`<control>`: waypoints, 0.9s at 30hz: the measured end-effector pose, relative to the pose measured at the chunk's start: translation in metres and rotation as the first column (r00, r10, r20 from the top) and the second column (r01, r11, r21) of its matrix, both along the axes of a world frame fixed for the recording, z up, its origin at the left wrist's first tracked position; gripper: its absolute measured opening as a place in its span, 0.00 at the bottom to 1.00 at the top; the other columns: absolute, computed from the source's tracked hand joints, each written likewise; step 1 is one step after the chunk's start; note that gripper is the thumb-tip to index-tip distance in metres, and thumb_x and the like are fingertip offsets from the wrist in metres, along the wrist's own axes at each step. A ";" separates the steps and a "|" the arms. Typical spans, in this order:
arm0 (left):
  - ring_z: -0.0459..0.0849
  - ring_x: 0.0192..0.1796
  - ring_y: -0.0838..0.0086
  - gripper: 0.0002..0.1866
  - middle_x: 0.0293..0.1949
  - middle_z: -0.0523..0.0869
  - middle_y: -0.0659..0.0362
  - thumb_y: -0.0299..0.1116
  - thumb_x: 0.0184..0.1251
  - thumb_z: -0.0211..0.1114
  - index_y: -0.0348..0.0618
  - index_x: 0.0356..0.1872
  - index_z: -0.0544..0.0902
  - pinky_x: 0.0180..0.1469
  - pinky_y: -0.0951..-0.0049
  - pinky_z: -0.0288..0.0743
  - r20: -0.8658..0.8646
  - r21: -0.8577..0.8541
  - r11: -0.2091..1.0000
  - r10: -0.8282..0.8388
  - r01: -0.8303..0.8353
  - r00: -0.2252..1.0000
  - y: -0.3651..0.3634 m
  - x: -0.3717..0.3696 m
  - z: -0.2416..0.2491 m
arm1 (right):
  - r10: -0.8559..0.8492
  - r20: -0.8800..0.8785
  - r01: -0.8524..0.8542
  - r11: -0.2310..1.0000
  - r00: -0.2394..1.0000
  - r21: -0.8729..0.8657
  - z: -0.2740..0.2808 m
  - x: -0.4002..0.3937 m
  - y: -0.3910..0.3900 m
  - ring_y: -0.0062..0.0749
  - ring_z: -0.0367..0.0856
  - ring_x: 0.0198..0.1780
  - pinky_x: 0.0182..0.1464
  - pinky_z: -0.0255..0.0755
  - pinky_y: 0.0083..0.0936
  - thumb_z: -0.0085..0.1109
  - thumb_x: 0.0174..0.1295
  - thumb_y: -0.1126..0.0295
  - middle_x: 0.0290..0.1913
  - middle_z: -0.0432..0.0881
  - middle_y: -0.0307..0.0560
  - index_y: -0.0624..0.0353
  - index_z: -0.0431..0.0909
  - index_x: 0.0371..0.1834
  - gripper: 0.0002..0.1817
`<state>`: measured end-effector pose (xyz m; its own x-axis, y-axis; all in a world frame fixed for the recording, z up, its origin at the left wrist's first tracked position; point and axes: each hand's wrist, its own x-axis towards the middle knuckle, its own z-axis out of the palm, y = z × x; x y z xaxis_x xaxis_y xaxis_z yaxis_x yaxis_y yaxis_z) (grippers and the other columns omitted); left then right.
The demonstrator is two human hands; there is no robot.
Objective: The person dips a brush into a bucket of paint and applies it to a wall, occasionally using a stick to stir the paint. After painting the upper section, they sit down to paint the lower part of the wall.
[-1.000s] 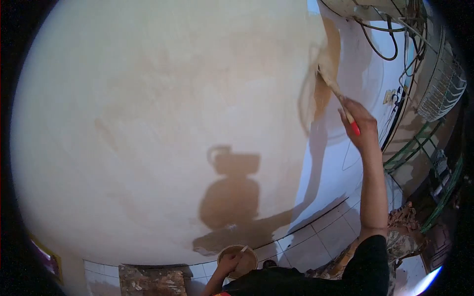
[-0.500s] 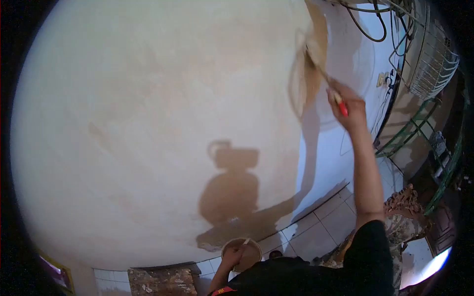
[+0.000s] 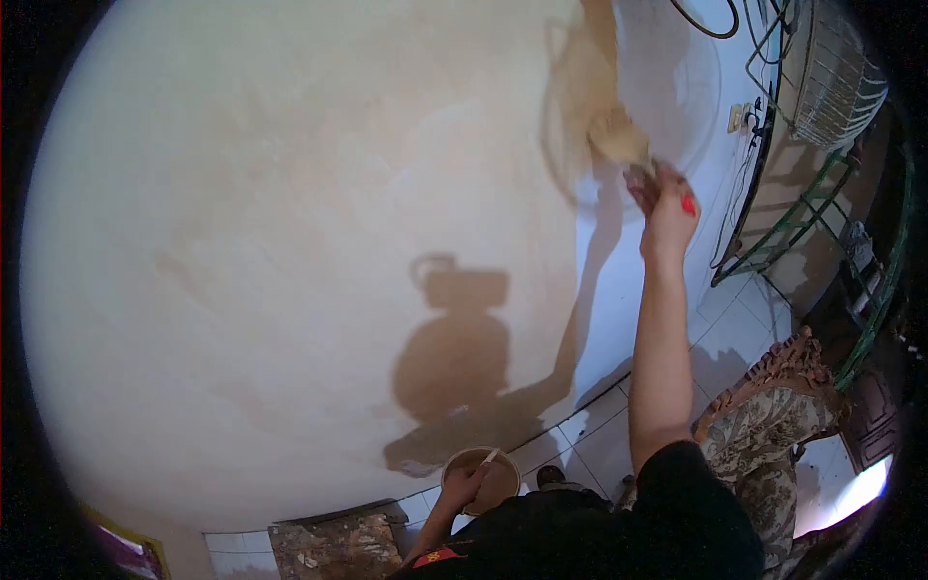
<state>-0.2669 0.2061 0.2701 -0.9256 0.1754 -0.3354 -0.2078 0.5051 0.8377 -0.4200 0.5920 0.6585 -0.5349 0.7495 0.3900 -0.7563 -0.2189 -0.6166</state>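
Observation:
My right hand (image 3: 665,205) is closed round the handle of a wide paintbrush (image 3: 619,137), a red end showing below the fingers. Its bristles are against the wall, where cream paint (image 3: 387,184) borders a whiter strip (image 3: 601,309). A darker, wet-looking band of paint (image 3: 601,39) runs above the brush. Low down, close to my body, my left hand (image 3: 468,483) grips the rim of a round paint bucket (image 3: 518,478). A small pale stick (image 3: 492,455) shows at the bucket's edge, beside those fingers.
On the right are a wall socket (image 3: 736,118) with cables, a wire rack (image 3: 839,87) and a green metal frame (image 3: 822,198). A carved, patterned chair (image 3: 773,425) stands on the tiled floor. A paint-spattered board (image 3: 333,546) lies at lower left.
My right hand has brought the brush down the wall along the paint border. The view has shifted slightly to the right. My left hand still holds the bucket.

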 end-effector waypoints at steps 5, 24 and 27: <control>0.79 0.20 0.68 0.30 0.17 0.79 0.52 0.57 0.59 0.53 0.31 0.29 0.82 0.25 0.68 0.71 -0.002 0.054 0.998 -0.021 0.021 1.000 0.002 -0.002 -0.011 | -0.028 0.238 0.050 0.995 0.971 -0.089 -0.068 0.040 -0.008 0.33 0.81 0.31 0.33 0.78 0.23 0.50 0.59 0.71 0.31 0.80 0.51 0.69 0.75 0.38 0.11; 0.81 0.24 0.65 0.30 0.20 0.80 0.48 0.56 0.62 0.51 0.32 0.36 0.81 0.28 0.66 0.72 -0.056 0.002 0.988 -0.152 0.152 0.987 -0.005 0.007 -0.013 | 0.012 0.051 -0.006 0.995 0.999 -0.104 -0.024 -0.001 -0.023 0.37 0.81 0.35 0.41 0.77 0.29 0.50 0.58 0.70 0.35 0.80 0.51 0.68 0.76 0.39 0.12; 0.81 0.24 0.66 0.29 0.20 0.81 0.50 0.55 0.61 0.51 0.32 0.36 0.81 0.27 0.66 0.72 -0.041 0.028 0.987 -0.160 0.161 0.986 0.002 0.003 0.003 | 0.010 0.274 0.042 0.982 0.962 -0.183 -0.084 0.023 -0.031 0.36 0.82 0.33 0.37 0.79 0.25 0.52 0.58 0.70 0.34 0.80 0.54 0.70 0.74 0.39 0.12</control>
<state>-0.2643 0.2084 0.2732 -0.8968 0.3324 -0.2919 -0.0932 0.5030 0.8592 -0.3967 0.5606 0.5745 -0.5889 0.8038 0.0843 -0.5694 -0.3386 -0.7491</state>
